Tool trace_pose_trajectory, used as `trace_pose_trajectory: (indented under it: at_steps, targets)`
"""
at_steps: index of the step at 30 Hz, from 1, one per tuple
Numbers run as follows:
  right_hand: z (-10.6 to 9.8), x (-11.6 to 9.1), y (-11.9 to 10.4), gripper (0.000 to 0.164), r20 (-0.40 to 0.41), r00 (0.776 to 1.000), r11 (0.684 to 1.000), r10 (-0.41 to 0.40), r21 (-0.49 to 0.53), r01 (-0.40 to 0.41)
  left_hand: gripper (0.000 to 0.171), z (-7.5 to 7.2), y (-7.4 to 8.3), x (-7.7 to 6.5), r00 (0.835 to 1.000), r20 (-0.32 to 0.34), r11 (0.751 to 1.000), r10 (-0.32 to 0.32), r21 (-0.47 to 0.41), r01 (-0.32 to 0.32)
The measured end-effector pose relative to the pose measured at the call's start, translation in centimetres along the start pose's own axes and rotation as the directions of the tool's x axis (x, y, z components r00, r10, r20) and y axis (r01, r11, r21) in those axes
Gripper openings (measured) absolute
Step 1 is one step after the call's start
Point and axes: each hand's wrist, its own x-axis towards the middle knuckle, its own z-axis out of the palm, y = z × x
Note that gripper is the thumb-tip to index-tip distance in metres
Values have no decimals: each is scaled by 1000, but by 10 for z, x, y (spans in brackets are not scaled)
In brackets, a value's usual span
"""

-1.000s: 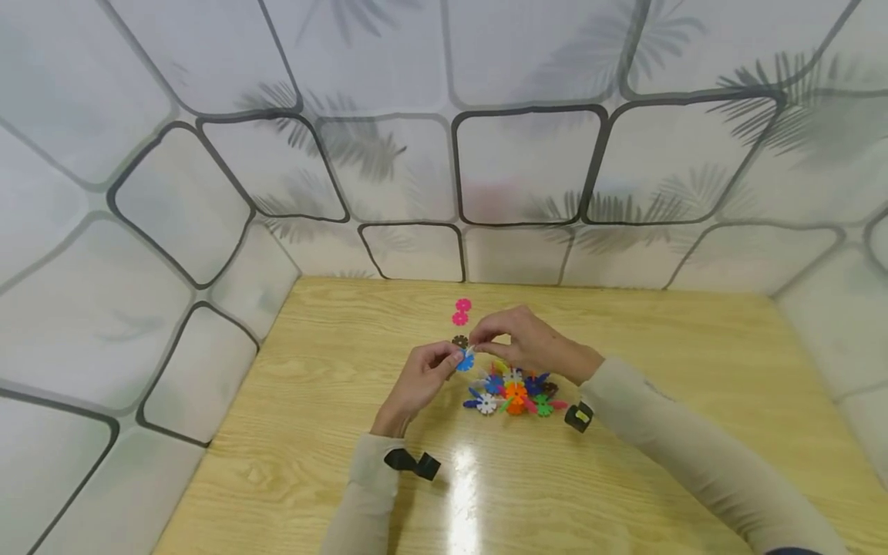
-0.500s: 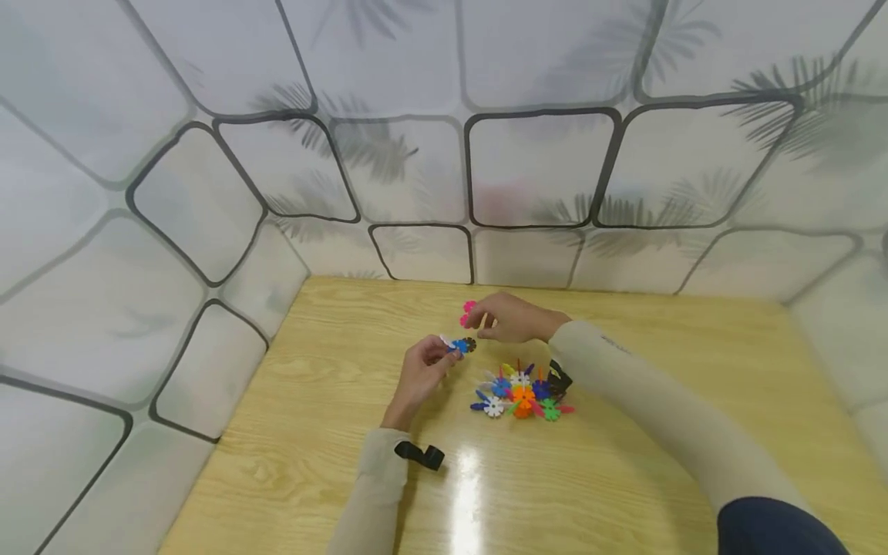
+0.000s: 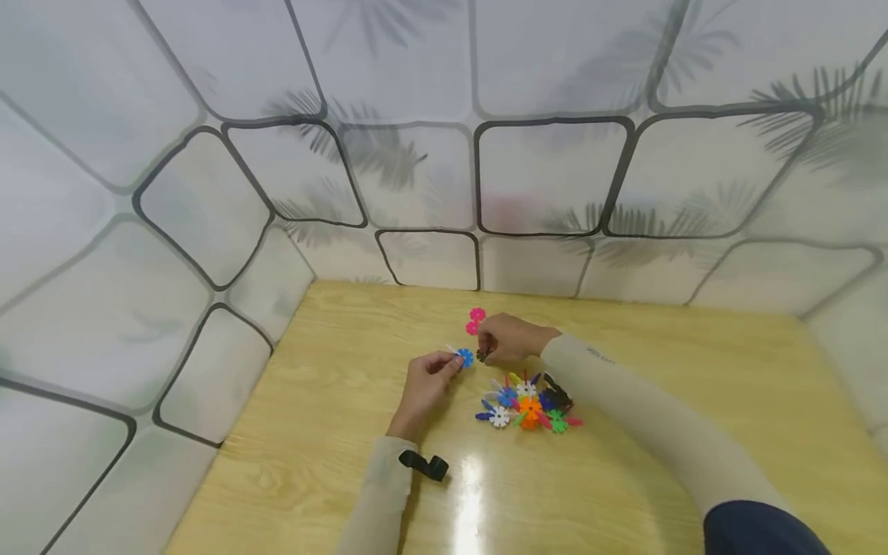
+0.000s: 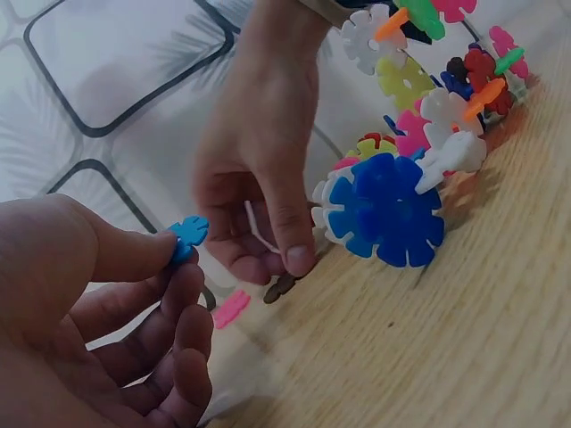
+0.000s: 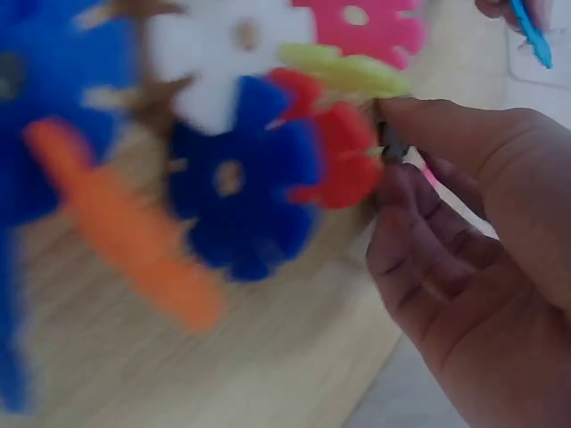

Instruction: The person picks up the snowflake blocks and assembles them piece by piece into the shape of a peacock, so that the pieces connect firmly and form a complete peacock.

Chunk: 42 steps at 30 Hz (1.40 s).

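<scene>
In the head view my left hand (image 3: 425, 387) pinches a blue snowflake disc (image 3: 465, 358) between thumb and fingers. A thin white piece (image 3: 452, 350) shows beside it, apparently joined on. The blue disc (image 4: 190, 234) is partly covered by the thumb in the left wrist view. Just to the right, my right hand (image 3: 513, 338) holds a dark brown disc (image 3: 482, 355) at its fingertips, low over the table. In the left wrist view the brown disc (image 4: 281, 288) sits under the right thumb and looks close to the wood. A small gap separates the two discs.
A many-coloured cluster of joined snowflake discs (image 3: 530, 408) stands on the wooden table (image 3: 333, 370), below the right forearm. Two pink discs (image 3: 476, 314) lie behind the hands. Patterned walls (image 3: 430, 258) border the table at the back and left.
My right hand has left the blue and white pieces, moved over toward the brown disc and taken hold of it. My left hand keeps its pinch on the blue disc, which has turned.
</scene>
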Motion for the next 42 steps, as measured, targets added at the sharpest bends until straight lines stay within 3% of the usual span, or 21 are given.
trace_pose_trajectory:
  at_steps: [5, 8, 11, 13, 16, 19, 22, 26, 31, 38, 40, 42]
  targets:
    - [-4, -8, 2, 28, 24, 999, 997, 38, 63, -39, 21, 0, 7, 1, 1000, 0, 999, 10, 43, -9]
    - [-6, -13, 3, 25, 42, 998, 996, 52, 70, -54, 20, 0, 7, 0, 1000, 3, 999, 1, 47, -1]
    - [-6, -21, 2, 16, -15, 999, 993, 37, 109, -35, 20, 1, 7, -2, 1000, 12, 999, -4, 53, 3]
    - [-4, -28, 2, 11, -103, 995, 988, 12, 156, 4, 21, 2, 8, -3, 1000, 16, 998, -14, 57, 13]
    - [1, -39, -1, 5, -246, 969, 970, -8, 234, 68, 23, 3, 10, -4, 999, 11, 999, -31, 34, 31]
    - [7, -51, -6, 12, -336, 942, 954, 0, 284, 101, 25, 5, 13, -3, 999, -10, 999, -37, -9, 37]
    - [11, -62, -13, 17, -387, 922, 950, 16, 294, 107, 26, 7, 15, -3, 999, -23, 998, -43, -39, 42]
    - [16, -76, -22, 10, -458, 889, 950, 2, 279, 142, 26, 13, 18, -4, 997, 9, 992, -71, -105, 71]
    - [23, -85, -33, 8, -547, 837, 945, -22, 262, 196, 25, 15, 24, -6, 994, 68, 976, -80, -195, 92]
    - [30, -95, -39, 9, -646, 760, 951, -71, 186, 247, 19, 16, 28, -11, 992, 108, 964, -64, -250, 89]
    - [31, -96, -39, 9, -657, 750, 950, -77, 179, 254, 18, 17, 28, -13, 992, 114, 963, -61, -255, 89]
    - [30, -97, -39, 9, -650, 756, 951, -81, 176, 253, 18, 18, 29, -14, 991, 118, 962, -58, -259, 87]
